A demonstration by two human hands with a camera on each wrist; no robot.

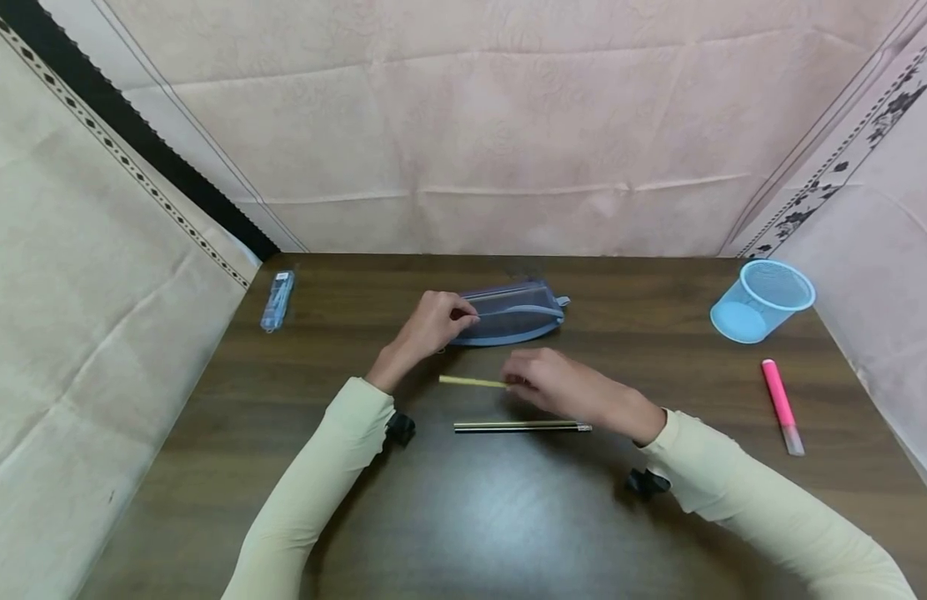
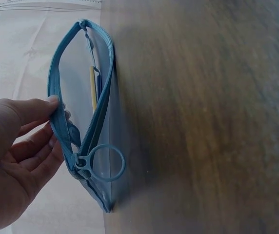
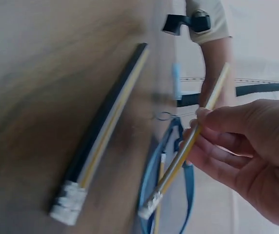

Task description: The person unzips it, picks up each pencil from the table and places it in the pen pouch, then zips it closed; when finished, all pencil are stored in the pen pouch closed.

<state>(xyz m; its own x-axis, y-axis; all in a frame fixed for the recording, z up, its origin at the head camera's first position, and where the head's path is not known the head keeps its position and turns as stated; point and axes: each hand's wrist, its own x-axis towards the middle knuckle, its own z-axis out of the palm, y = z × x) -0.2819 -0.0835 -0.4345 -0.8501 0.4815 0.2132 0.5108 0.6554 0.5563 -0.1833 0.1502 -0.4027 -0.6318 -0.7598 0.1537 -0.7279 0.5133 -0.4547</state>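
My left hand (image 1: 433, 321) pinches the zipped rim of a blue see-through pencil case (image 1: 519, 313), whose mouth gapes in the left wrist view. A yellow pencil (image 2: 93, 87) and a dark one show inside it, and a ring pull (image 2: 123, 161) hangs at one end of the zip. Between thumb and fingers, my right hand (image 1: 561, 385) holds another yellow pencil (image 3: 177, 158) by its middle, above the table just in front of the case. A dark pencil (image 3: 100, 122) and a yellow pencil (image 3: 116, 125) with metal-banded ends lie side by side below that hand.
A light blue cup (image 1: 743, 321) lies tilted on its side at the back right of the brown table (image 1: 343, 533). In front of it is a pink marker (image 1: 780, 400). Near the back left corner sits a small blue packet (image 1: 278, 302). Cloth hangs behind the table.
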